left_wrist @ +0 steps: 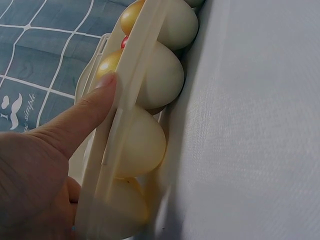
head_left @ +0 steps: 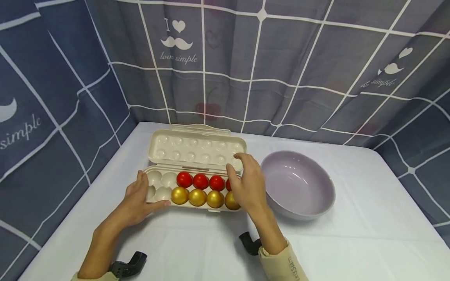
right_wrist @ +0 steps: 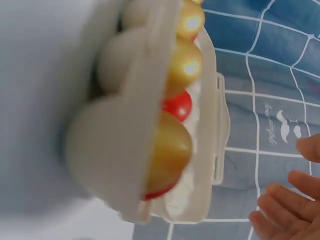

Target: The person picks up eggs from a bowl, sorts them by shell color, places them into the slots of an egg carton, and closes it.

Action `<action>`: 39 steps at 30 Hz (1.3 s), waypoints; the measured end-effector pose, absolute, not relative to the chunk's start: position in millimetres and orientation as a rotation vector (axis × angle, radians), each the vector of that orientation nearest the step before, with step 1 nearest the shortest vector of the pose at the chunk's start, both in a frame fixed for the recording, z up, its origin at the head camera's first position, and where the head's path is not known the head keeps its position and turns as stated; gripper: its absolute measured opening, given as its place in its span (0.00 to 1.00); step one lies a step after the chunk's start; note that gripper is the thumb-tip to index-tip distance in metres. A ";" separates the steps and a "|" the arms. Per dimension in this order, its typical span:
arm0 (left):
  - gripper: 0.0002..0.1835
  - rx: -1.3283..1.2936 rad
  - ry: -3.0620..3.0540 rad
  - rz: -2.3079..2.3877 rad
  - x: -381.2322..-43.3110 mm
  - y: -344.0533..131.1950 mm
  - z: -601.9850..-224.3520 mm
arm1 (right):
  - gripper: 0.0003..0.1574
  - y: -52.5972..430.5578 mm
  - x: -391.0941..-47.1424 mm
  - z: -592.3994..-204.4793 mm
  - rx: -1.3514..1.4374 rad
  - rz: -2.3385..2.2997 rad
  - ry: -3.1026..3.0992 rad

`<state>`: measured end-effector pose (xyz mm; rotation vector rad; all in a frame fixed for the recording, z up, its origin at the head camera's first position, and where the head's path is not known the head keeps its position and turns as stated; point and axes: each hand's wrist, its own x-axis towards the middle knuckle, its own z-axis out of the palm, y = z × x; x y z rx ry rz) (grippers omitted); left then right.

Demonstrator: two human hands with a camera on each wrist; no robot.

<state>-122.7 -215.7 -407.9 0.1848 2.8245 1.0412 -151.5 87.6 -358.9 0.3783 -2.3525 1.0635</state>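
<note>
A cream egg carton point(head_left: 163, 194) lies on the table with its lid folded back. Red eggs point(head_left: 200, 181) fill part of its back row, and gold eggs point(head_left: 197, 197) part of the front row; the cups at the left end hold nothing. My left hand point(head_left: 135, 205) grips the carton's left end, its thumb point(left_wrist: 90, 107) on the front rim and its fingers along the side. Over the right end hovers my right hand point(head_left: 250, 185), fingers apart and bent a little, holding nothing. It partly hides the rightmost eggs in the head view.
A pale purple bowl point(head_left: 299, 183) stands right of the carton, close to my right hand. White cloth point(head_left: 197, 249) covers the table. Dark checked curtains point(head_left: 228, 47) hang behind it and at both sides. A black wrist mount point(head_left: 128, 265) sits on each forearm.
</note>
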 end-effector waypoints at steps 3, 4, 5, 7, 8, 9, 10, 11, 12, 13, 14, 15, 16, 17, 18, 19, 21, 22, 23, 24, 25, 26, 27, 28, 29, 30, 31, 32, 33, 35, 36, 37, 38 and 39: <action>0.69 0.183 2.824 1.033 -122.5 -214.0 -406.6 | 0.25 92.6 -167.2 -347.0 0.359 1.044 -2.442; 0.69 0.180 2.823 1.032 -122.0 -213.6 -406.0 | 0.28 94.2 -174.0 -343.8 0.346 1.044 -2.477; 0.69 0.180 2.823 1.033 -122.0 -213.9 -405.9 | 0.31 95.6 -181.2 -341.4 0.335 1.044 -2.511; 0.69 0.180 2.821 1.037 -121.8 -214.8 -405.8 | 0.36 98.0 -196.2 -340.0 0.300 1.061 -2.585; 0.69 0.181 2.820 1.039 -121.8 -215.2 -405.8 | 0.38 99.0 -203.0 -340.9 0.280 1.070 -2.619; 0.68 0.182 2.818 1.042 -121.6 -215.5 -405.9 | 0.40 99.8 -209.1 -342.3 0.261 1.080 -2.658; 0.68 0.183 2.816 1.043 -121.4 -215.9 -406.3 | 0.42 100.2 -214.3 -344.8 0.248 1.102 -2.693; 0.68 0.185 2.818 1.041 -121.6 -216.5 -407.0 | 0.44 100.1 -218.5 -347.1 0.239 1.131 -2.727; 0.68 0.183 2.818 1.039 -121.3 -216.6 -407.2 | 0.45 100.1 -221.9 -349.8 0.229 1.162 -2.759; 0.68 0.184 2.821 1.036 -121.4 -217.0 -407.6 | 0.47 99.8 -224.5 -352.3 0.222 1.195 -2.786; 0.68 0.185 2.825 1.032 -121.5 -217.3 -407.9 | 0.48 99.5 -226.2 -354.3 0.218 1.227 -2.808; 0.68 0.185 2.826 1.030 -121.5 -217.4 -408.1 | 0.49 99.1 -227.1 -355.9 0.215 1.256 -2.827; 0.68 0.183 2.827 1.029 -121.5 -217.4 -408.2 | 0.50 98.7 -227.5 -357.1 0.203 1.281 -2.835; 0.68 0.182 2.827 1.027 -121.6 -217.4 -408.2 | 0.50 98.4 -227.8 -358.0 0.190 1.301 -2.831; 0.68 0.179 2.826 1.027 -121.6 -217.3 -408.0 | 0.49 98.3 -227.5 -358.2 0.176 1.314 -2.818; 0.68 0.179 2.825 1.027 -122.0 -217.3 -408.1 | 0.48 98.4 -227.0 -358.1 0.162 1.333 -2.794; 0.69 0.172 2.824 1.022 -122.0 -216.6 -407.5 | 0.44 98.1 -224.5 -356.5 0.117 1.390 -2.712; 0.69 0.170 2.828 1.014 -122.2 -216.5 -407.1 | 0.42 97.8 -222.6 -355.2 0.094 1.436 -2.653; 0.69 0.167 2.832 1.003 -122.3 -216.3 -406.7 | 0.40 97.2 -220.1 -353.7 0.073 1.480 -2.590; 0.69 0.165 2.836 0.992 -122.4 -216.2 -406.3 | 0.37 96.3 -216.9 -352.0 0.053 1.527 -2.527; 0.69 0.168 2.843 0.984 -122.2 -215.7 -406.1 | 0.35 95.8 -213.2 -350.7 0.037 1.558 -2.466; 0.69 0.173 2.850 0.976 -122.1 -215.2 -405.9 | 0.33 95.2 -208.6 -349.2 0.022 1.575 -2.414; 0.69 0.180 2.859 0.969 -122.0 -214.7 -405.7 | 0.30 94.7 -203.8 -347.9 0.019 1.584 -2.371; 0.69 0.191 2.873 0.959 -122.2 -214.2 -405.6 | 0.28 94.5 -198.3 -346.8 0.031 1.580 -2.348; 0.69 0.210 2.886 0.960 -122.3 -213.6 -405.2 | 0.25 94.6 -192.7 -346.4 0.052 1.551 -2.339; 0.68 0.228 2.900 0.957 -122.4 -213.3 -404.9 | 0.23 94.6 -186.8 -347.0 0.078 1.514 -2.348; 0.68 0.247 2.913 0.957 -122.6 -213.3 -404.8 | 0.22 94.7 -180.9 -348.1 0.112 1.463 -2.370; 0.68 0.263 2.927 0.956 -122.7 -213.3 -404.5 | 0.21 94.6 -174.7 -349.7 0.153 1.421 -2.400; 0.67 0.280 2.938 0.962 -122.7 -213.6 -404.1 | 0.21 94.2 -168.6 -351.9 0.206 1.379 -2.433; 0.67 0.341 2.948 1.013 -123.3 -216.5 -405.0 | 0.22 92.6 -156.4 -356.2 0.306 1.284 -2.499; 0.65 0.381 2.929 1.077 -124.2 -218.9 -405.5 | 0.23 91.5 -151.0 -358.4 0.350 1.246 -2.532; 0.63 0.426 2.887 1.166 -125.1 -222.0 -406.2 | 0.24 90.5 -145.8 -360.0 0.392 1.216 -2.558; 0.62 0.454 2.827 1.252 -125.5 -225.7 -406.3 | 0.26 89.9 -141.1 -361.6 0.428 1.184 -2.584; 0.61 0.474 2.752 1.348 -126.3 -230.3 -406.4 | 0.27 89.6 -136.9 -363.1 0.462 1.149 -2.607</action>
